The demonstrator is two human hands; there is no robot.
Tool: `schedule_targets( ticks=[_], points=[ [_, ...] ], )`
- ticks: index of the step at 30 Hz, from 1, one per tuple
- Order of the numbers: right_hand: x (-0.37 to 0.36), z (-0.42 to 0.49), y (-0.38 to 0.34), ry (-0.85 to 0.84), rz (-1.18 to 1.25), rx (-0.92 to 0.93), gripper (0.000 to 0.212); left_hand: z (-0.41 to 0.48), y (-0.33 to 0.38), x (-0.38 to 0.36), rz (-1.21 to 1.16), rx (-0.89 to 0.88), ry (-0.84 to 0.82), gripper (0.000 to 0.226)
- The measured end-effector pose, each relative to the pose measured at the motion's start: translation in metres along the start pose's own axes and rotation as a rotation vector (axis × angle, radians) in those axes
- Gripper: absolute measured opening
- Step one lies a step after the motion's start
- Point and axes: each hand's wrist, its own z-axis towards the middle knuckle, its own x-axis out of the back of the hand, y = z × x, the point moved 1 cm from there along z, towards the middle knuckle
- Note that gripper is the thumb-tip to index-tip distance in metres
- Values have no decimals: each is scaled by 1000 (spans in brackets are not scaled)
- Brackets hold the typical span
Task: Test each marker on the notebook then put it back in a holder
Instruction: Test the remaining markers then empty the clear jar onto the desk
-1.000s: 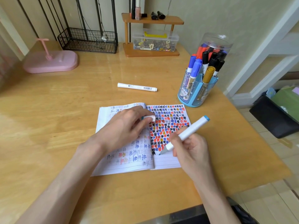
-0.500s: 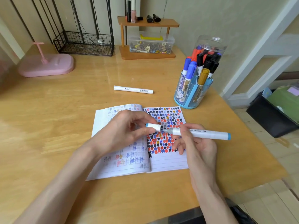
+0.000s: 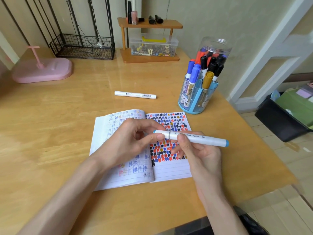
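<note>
The left hand pinches the capped end of the marker and the right hand grips its barrel, level just above the notebook. The holder stands beyond, full of pens.

Blue-capped marker I hold: small dark print, too small to read.
White marker on counter: barcode, print unreadable.

The white marker with light-blue ends, whose bare tip pointed down at the scribbled open notebook a second ago, now lies level above it in the right hand, and the white cap that the left hand held apart is pushed over the tip.
</note>
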Motion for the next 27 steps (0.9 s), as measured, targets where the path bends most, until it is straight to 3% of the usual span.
schedule_targets(
  ticks=[11, 20, 27],
  points=[
    [3, 3, 2, -6, 22, 44, 23, 0, 2, -14, -131, 18, 76, 22],
    [3, 5, 5, -14, -14, 42, 9, 0, 2, -14, -76, 42, 51, 18],
    [13, 2, -2, 144, 112, 33, 28, 2, 2, -14, -2, 42, 22, 19]
  ],
)
